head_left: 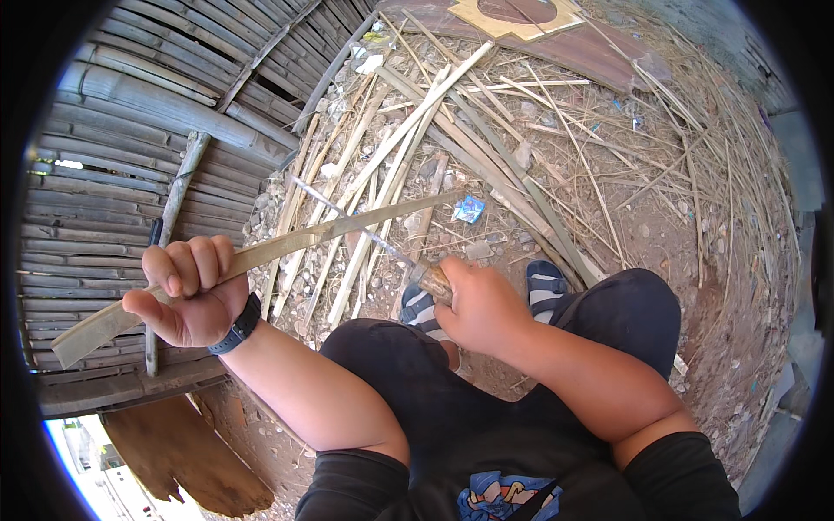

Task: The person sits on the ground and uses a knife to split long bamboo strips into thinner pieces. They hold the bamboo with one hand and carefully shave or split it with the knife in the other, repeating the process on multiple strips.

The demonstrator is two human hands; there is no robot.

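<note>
The left hand (pixel 195 291) grips a flat, tan bamboo strip (pixel 287 246), unsplit; the right hand (pixel 482 304) clasps a wooden-handled, thin metal knife (pixel 426 276) across it, contact unclear. Slim, pale, cut bamboo laths (pixel 434 102) lie beyond.

Wall of bamboo slats (pixel 91 213) stands left of and beyond the left hand (pixel 195 291); thick horizontal pole (pixel 143 91) above the hand, slimmer upright pole (pixel 182 187) just past it. Small chinks of daylight between slats. Below the same hand: bright opening (pixel 95 464), beside it a ragged-edged brown sheet (pixel 187 451). Floor (pixel 717 321) right of the right hand (pixel 478 300): bare brown earth, straw-littered. Ahead of both hands: stones, loose pale strips (pixel 408 165), crumpled blue wrapper (pixel 469 209). Farthest ahead: reddish-brown panel (pixel 599 52) with yellow, angular-edged ornament (pixel 569 17). Far right of the right hand: greyish wall (pixel 738 43).
</note>
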